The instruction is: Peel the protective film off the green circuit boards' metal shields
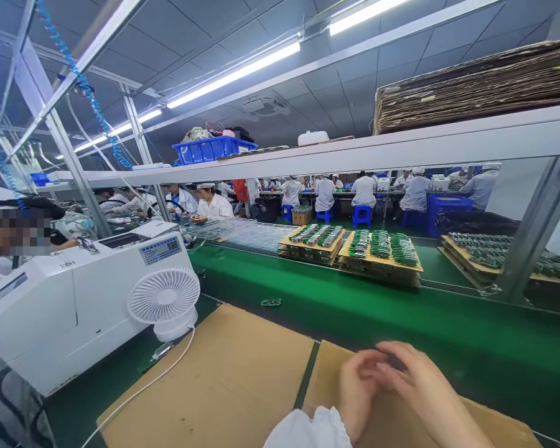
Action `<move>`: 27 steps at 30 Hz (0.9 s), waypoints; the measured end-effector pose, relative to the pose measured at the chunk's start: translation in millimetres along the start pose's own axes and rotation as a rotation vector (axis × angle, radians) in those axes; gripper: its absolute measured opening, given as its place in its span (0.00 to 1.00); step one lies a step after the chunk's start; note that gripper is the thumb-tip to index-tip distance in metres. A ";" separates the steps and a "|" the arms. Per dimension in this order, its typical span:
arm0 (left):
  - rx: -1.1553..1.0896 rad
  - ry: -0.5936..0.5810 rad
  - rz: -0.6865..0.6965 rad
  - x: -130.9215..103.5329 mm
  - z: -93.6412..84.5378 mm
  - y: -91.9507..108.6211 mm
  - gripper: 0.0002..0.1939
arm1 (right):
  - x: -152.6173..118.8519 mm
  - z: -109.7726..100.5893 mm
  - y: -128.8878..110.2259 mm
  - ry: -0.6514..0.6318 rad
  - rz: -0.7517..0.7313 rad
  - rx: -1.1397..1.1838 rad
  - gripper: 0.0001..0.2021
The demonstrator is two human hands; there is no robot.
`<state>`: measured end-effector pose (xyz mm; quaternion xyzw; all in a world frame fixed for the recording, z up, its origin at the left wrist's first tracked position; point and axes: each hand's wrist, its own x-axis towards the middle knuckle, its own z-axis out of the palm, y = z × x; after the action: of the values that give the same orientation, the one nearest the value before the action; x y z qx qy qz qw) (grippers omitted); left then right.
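Two hands (pixel 415 376) meet, any grip unclear, over one of two cardboard sheets (pixel 329 373).

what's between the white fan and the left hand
In the head view, from the white fan to the left hand: a white cable, a brown sheet, a narrow dark green strip, then part of a second brown sheet.

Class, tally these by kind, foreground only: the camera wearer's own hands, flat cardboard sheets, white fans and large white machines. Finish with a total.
Wearer's own hands: 2 (left hand, right hand)
Flat cardboard sheets: 2 (left sheet, right sheet)
White fan: 1
Large white machine: 1
Total: 6
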<state>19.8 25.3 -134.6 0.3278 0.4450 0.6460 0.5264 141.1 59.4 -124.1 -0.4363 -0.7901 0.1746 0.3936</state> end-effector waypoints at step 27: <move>0.390 0.222 0.093 2.1 -15.2 1.9 0.13 | 8.4 41.0 17.6 -0.036 0.477 0.193 0.18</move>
<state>5.0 23.7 -138.8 0.3705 0.6011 0.6035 0.3704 116.5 78.9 -156.8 -0.5676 -0.6515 0.3448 0.3667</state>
